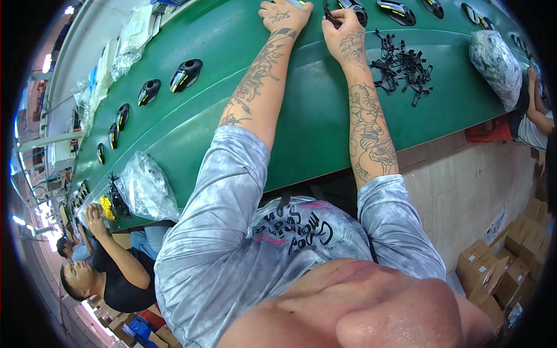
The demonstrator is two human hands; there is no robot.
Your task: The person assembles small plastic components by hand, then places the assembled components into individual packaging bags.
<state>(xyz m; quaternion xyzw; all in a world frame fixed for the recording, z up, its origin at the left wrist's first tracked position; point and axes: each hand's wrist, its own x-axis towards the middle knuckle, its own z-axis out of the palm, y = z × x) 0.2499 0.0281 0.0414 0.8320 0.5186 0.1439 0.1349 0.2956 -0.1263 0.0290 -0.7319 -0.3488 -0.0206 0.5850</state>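
Observation:
At the far edge of the view, my left hand [286, 16] is closed round something mostly cut off by the picture's top. Only a pale and yellow sliver of it shows by the fingertips. Just to its right, my right hand [346, 36] pinches a small black plastic bracket [331, 20] between thumb and fingers. A black shell with a yellow stripe [355, 9] lies right behind that hand. Beside my right wrist is a loose heap of black plastic brackets [404, 66] on the green work surface [313, 124].
More black-and-yellow shells [185, 75] stand in a spaced row along the green surface, on both sides. Clear plastic bags lie at left [146, 185] and right [490, 66]. A co-worker [119, 272] sits at left; another person's arm [536, 104] shows at right. Cardboard boxes [478, 267] stack below right.

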